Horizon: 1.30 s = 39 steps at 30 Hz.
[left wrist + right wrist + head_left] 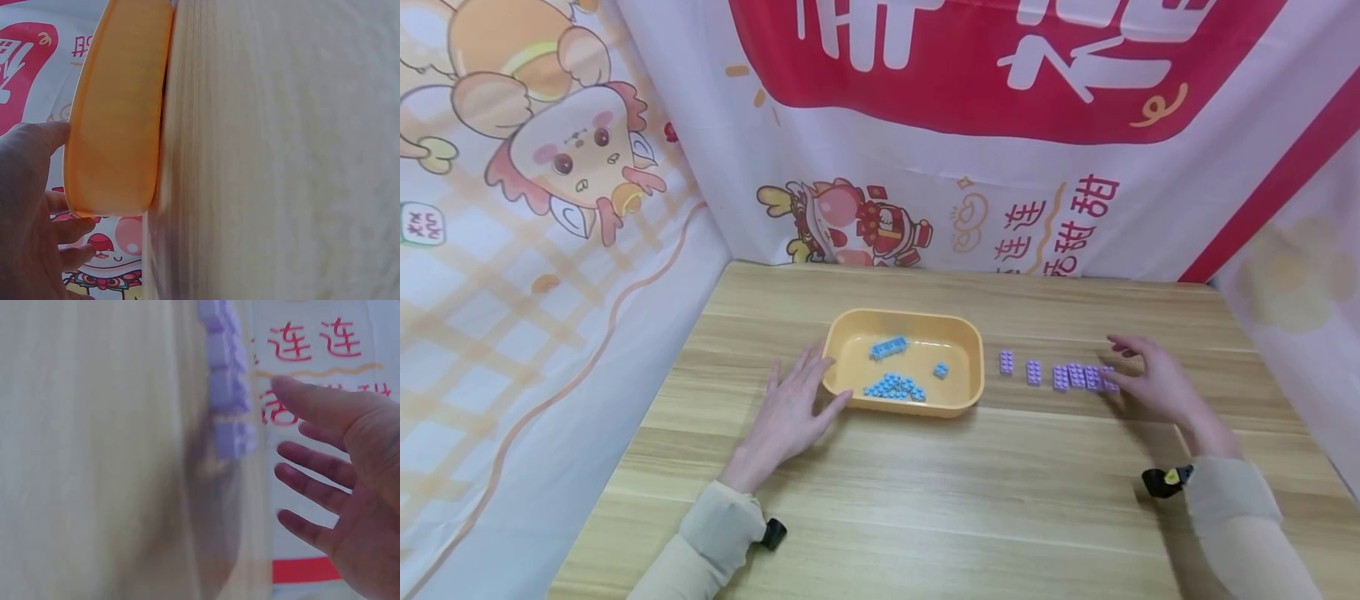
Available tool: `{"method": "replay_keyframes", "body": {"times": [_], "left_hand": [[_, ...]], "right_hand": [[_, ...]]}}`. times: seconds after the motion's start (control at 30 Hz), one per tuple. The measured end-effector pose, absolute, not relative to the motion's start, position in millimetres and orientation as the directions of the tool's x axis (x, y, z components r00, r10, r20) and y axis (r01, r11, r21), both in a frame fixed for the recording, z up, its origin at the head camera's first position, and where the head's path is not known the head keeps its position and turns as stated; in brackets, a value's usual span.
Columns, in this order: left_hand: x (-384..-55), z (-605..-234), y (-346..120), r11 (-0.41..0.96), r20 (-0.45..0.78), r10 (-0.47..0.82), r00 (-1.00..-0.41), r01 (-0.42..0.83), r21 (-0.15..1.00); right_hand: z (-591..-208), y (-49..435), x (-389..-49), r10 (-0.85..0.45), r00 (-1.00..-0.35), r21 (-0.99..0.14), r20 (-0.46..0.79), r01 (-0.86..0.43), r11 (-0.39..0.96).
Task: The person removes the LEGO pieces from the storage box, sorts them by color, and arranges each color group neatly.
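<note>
My left hand (pixel 790 412) rests at the left end of a yellow plastic tray (pixel 917 409). In the left wrist view its thumb (pixel 53 134) touches the rim, and the other fingers lie loosely near the tray's end. Inside the tray are several small blue building bricks (pixel 891 385), a longer blue piece (pixel 889 347) and a single blue brick (pixel 941 369). To the right, several purple building bricks (pixel 1076 376) form a row on the table. My right hand (pixel 1157 383) hovers over the row's right end, fingers spread and holding nothing; the right wrist view shows it apart from the purple bricks (pixel 228 390).
The wood-grain table (pixel 925 500) reaches back to a printed cloth (pixel 865 150) hanging behind it. More cloth (pixel 550 292) hangs along the left side and the right side. Each sleeve cuff carries a small black device (pixel 773 534).
</note>
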<state>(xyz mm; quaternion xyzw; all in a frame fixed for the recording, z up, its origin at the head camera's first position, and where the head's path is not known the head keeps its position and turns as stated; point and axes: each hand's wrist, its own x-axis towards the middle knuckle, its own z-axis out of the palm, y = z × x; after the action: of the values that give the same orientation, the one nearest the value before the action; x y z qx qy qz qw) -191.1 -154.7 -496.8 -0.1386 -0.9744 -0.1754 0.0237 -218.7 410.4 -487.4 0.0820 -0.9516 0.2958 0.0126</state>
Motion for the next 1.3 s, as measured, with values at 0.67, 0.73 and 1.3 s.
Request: {"method": "replay_keyframes", "body": {"times": [0.67, 0.73, 1.3], "left_hand": [[-190.8, -495.7, -155.2, 0.900, 0.093, 0.264, -0.960, 0.280, 0.334], [-190.5, -495.6, -155.3, 0.901, 0.090, 0.264, -0.960, 0.279, 0.331], [-190.5, -495.0, -154.7, 0.902, 0.082, 0.266, -0.960, 0.278, 0.330]], "right_hand": [[-430.8, 296.0, -222.6, -0.219, -0.947, -0.608, 0.236, -0.319, 0.727], [-427.5, 284.7, -223.7, -0.236, -0.938, -0.607, 0.252, -0.344, 0.716], [-433.3, 218.2, -239.3, -0.378, -0.897, -0.609, 0.231, -0.436, 0.662]]}}
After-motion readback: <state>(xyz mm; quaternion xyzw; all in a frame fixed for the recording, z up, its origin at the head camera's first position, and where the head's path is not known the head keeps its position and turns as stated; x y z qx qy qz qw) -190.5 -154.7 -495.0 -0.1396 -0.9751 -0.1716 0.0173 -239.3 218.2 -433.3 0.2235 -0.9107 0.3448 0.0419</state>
